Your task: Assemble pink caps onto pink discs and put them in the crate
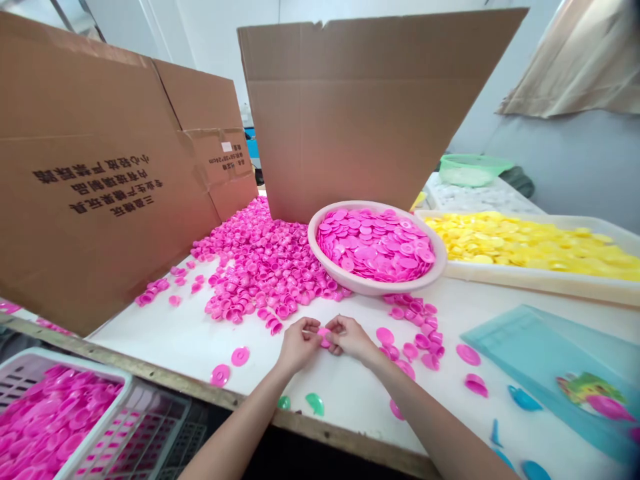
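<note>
So there's one person here with two bare hands, and both are busy with a single pink piece (pixel 325 338) just below the middle of the frame. The fingers of the left hand (pixel 299 345) pinch it from one side and the fingers of the right hand (pixel 351 338) pinch it from the other, all of it over the white table (pixel 190 353). Two loose pink discs (pixel 241 356) lie left of the hands, two green bits (pixel 315 403) sit near the table edge at bottom centre, and I make it four blue bits (pixel 524 399) at lower right, a couple cut off by the frame or partly hidden. Centre-left has one big heap of small pink cups (pixel 265 260), way too many to count, and a smaller scatter of pink pieces (pixel 430 333) runs right of the hands, overlapping too much for a proper number. One pale pink bowl (pixel 377 288) full of pink discs is right of centre, with one tray (pixel 530 278) of yellow pieces (pixel 525 243) at far right. Also one blue bag (pixel 530 347) lower right, one green basket (pixel 473 170) upper right, two big cardboard boxes (pixel 125 160) up top (left and centre), and a white basket (pixel 113 393) of pink pieces in the lower left corner.
</note>
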A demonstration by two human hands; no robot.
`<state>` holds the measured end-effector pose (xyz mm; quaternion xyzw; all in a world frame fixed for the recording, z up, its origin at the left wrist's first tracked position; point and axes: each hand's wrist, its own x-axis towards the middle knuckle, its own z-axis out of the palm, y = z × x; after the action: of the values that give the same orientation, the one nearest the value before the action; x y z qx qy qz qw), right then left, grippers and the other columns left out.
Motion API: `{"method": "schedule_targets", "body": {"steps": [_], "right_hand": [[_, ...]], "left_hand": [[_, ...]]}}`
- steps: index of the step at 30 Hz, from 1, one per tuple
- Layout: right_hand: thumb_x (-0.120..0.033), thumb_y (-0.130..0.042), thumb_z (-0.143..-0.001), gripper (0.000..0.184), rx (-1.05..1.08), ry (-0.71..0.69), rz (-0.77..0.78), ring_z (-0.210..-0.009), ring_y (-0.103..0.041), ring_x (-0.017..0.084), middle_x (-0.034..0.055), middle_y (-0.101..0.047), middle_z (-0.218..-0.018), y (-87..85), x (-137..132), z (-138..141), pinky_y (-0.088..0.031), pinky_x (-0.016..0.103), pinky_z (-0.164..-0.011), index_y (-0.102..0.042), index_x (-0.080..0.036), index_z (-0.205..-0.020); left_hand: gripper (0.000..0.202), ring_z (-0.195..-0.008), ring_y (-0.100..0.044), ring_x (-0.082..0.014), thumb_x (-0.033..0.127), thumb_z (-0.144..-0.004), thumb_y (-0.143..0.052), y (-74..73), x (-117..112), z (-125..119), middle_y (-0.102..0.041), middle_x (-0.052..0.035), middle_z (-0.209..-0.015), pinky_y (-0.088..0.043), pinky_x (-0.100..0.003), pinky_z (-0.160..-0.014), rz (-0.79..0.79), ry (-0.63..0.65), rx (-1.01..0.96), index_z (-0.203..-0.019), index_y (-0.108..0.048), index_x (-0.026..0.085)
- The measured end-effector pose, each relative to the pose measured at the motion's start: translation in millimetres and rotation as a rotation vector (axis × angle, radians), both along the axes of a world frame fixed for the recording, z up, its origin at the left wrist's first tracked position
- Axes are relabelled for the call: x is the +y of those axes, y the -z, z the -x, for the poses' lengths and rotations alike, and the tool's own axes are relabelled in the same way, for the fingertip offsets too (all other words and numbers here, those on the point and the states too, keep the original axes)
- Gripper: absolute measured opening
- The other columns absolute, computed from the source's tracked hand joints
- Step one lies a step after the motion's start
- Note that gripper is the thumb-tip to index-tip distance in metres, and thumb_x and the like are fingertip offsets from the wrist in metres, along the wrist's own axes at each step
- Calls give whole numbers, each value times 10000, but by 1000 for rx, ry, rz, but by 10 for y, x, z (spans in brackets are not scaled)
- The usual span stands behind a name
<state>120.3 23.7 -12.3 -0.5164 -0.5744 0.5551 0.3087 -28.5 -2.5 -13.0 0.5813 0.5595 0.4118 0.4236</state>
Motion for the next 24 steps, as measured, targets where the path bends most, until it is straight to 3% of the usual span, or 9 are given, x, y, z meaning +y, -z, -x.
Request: {"method": "schedule_targets", "body": {"steps": [5, 7, 11, 14, 18, 24], "right_hand": [[-113, -566, -649, 147, -35, -20, 57, -477, -585, 120, -10, -575, -545, -85, 20, -4, -447, 177, -409, -456, -146, -741], [-98, -564, -623, 154, -54, -32, 53, -464, -578, 118, -21, -566, -535, -88, 11, 18, -445, 179, -400, -447, -150, -711], [-76, -551, -583, 181, -43, -114, 96, -478, -587, 118, -31, -566, -553, -74, -50, 77, -449, 173, -399, -437, -155, -700], [-113, -554, -599, 188, -81, -135, 125, -423, -566, 106, -33, -571, -566, -108, -96, 97, -405, 153, -339, -434, -162, -736], [-57, -535, -587, 188, -115, -132, 128, -402, -556, 100, -46, -556, -523, -210, -95, 118, -407, 151, -344, -422, -163, -694], [-25, -520, -590, 174, -72, -167, 266, -410, -562, 117, -50, -539, -452, -279, -42, 177, -431, 174, -368, -433, -156, -665]], "left_hand": [[239, -628, -567, -121, 262, -650, -566, -102, 132, 53, -617, -28, -708, -422, -216, -574, 140, 134, 121, -855, -555, 141], [210, -629, -554, -126, 307, -712, -495, -146, 191, 17, -611, -34, -706, -405, -230, -586, 137, 117, 259, -828, -562, 146], [251, -785, -505, -169, 332, -795, -370, -172, 228, -158, -572, -63, -833, -357, -291, -717, -108, -48, 626, -828, -557, 168], [260, -884, -433, -214, 328, -813, -338, -150, 183, -250, -508, -81, -934, -310, -343, -767, -228, -141, 771, -875, -548, 188], [270, -884, -384, -234, 308, -825, -307, -131, 138, -263, -457, -86, -954, -282, -375, -761, -257, -180, 795, -873, -548, 197], [235, -874, -377, -213, 239, -821, -314, -77, 164, -244, -451, -64, -925, -280, -352, -760, -250, -229, 681, -873, -540, 204]]}}
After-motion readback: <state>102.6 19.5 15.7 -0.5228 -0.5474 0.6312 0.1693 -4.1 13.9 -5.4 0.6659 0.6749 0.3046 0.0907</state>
